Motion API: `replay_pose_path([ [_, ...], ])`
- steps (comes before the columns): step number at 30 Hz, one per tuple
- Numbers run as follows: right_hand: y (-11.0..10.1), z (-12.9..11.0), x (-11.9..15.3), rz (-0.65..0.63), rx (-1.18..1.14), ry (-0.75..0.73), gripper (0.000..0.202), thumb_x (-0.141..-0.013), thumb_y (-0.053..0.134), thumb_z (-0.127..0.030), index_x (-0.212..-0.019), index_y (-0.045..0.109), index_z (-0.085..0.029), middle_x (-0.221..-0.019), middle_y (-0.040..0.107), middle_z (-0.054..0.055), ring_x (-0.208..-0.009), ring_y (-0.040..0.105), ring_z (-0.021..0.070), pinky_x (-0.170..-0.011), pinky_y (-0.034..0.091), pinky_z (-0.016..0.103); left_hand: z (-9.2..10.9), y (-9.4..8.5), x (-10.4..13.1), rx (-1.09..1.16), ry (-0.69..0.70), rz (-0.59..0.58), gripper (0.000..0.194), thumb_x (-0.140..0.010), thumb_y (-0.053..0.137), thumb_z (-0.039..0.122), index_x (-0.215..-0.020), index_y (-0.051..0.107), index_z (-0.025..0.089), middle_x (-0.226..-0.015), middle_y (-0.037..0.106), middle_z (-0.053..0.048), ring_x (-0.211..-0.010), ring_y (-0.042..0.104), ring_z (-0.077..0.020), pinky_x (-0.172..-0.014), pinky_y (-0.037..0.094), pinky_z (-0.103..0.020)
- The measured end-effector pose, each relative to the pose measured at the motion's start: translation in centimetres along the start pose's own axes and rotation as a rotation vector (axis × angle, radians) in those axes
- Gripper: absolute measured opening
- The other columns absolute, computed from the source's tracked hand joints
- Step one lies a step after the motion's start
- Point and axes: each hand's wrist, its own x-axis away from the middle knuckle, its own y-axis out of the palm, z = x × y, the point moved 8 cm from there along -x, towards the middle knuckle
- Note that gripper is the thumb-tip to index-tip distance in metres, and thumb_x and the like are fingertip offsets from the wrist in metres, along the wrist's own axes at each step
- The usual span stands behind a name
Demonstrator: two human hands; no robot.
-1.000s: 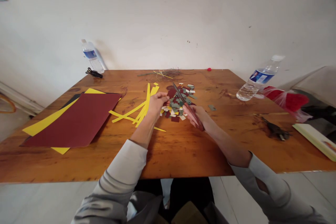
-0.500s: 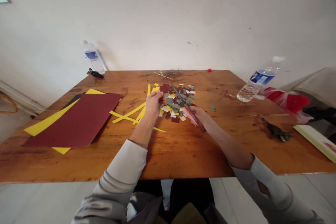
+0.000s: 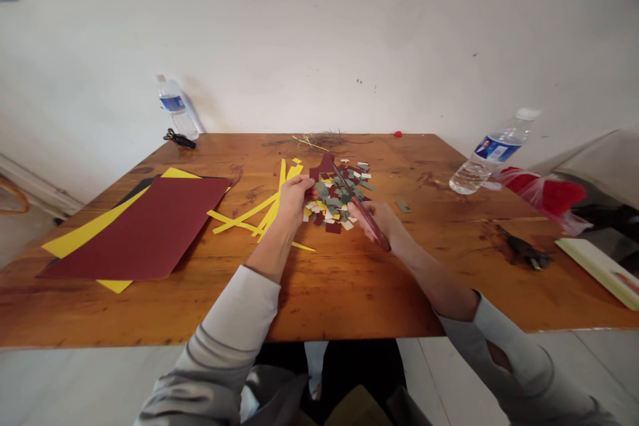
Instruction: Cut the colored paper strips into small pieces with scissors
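Observation:
In the head view, my left hand (image 3: 294, 200) is closed, pinching a maroon paper strip (image 3: 324, 164) that reaches past the fingertips. My right hand (image 3: 373, 221) grips a pair of scissors (image 3: 367, 216), seen nearly edge-on, with reddish-brown handles and a dark blade pointing away. The blade lies close beside the maroon strip. Below both hands spreads a pile of small cut paper pieces (image 3: 332, 198) in grey, maroon, white and yellow. Several yellow paper strips (image 3: 244, 218) lie crossed left of my left hand and partly behind it.
Maroon, yellow and dark paper sheets (image 3: 144, 229) are stacked at left. Water bottles stand back left (image 3: 177, 110) and right (image 3: 492, 153). Thin twigs (image 3: 324, 141) lie at the back. At right are a black plug (image 3: 526, 251), a red bundle in plastic (image 3: 546, 190) and a white box (image 3: 599, 269).
The maroon strip in my left hand has shifted slightly right and turned near the scissors' blade. My left hand has moved a little; the right has hardly moved.

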Motion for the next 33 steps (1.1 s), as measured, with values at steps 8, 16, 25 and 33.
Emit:
replay_pose_path([
  [8, 0.8, -0.4, 0.4, -0.055, 0.017, -0.012, 0.053, -0.077, 0.064, -0.068, -0.055, 0.041, -0.025, -0.043, 0.037, -0.005, -0.037, 0.038, 0.0117, -0.039, 0.027, 0.027, 0.7, 0.7, 0.2, 0.094, 0.050, -0.042, 0.019, -0.063, 0.080, 0.026, -0.066, 0.064, 0.017, -0.065, 0.064, 0.000, -0.066, 0.062, -0.0125, -0.069, 0.052, -0.025],
  [16, 1.4, -0.1, 0.6, -0.105, 0.096, -0.025, 0.041, -0.078, 0.063, -0.061, -0.063, 0.053, -0.025, -0.046, 0.040, -0.005, -0.040, 0.040, 0.0134, -0.042, 0.027, 0.027, 0.9, 0.4, 0.6, 0.179, -0.001, 0.006, 0.018, -0.068, 0.074, 0.020, -0.071, 0.056, 0.018, -0.062, 0.057, 0.003, -0.054, 0.059, -0.0103, -0.057, 0.051, -0.024],
  [25, 1.5, -0.2, 0.5, -0.084, 0.064, -0.050, 0.040, -0.082, 0.062, -0.059, -0.064, 0.046, -0.026, -0.047, 0.037, -0.006, -0.041, 0.040, 0.0130, -0.043, 0.028, 0.027, 1.5, 1.1, 1.0, 0.194, 0.041, -0.016, 0.018, -0.068, 0.072, 0.015, -0.069, 0.054, 0.018, -0.063, 0.058, 0.003, -0.060, 0.065, -0.0127, -0.065, 0.057, -0.027],
  [33, 1.4, -0.6, 0.9, -0.110, 0.016, -0.011, 0.040, -0.082, 0.064, -0.054, -0.063, 0.045, -0.025, -0.048, 0.038, -0.006, -0.040, 0.037, 0.0120, -0.041, 0.026, 0.027, 1.3, 1.0, 0.9, 0.189, 0.026, -0.027, 0.018, -0.068, 0.071, 0.015, -0.068, 0.054, 0.018, -0.064, 0.059, 0.003, -0.059, 0.063, -0.0115, -0.066, 0.057, -0.027],
])
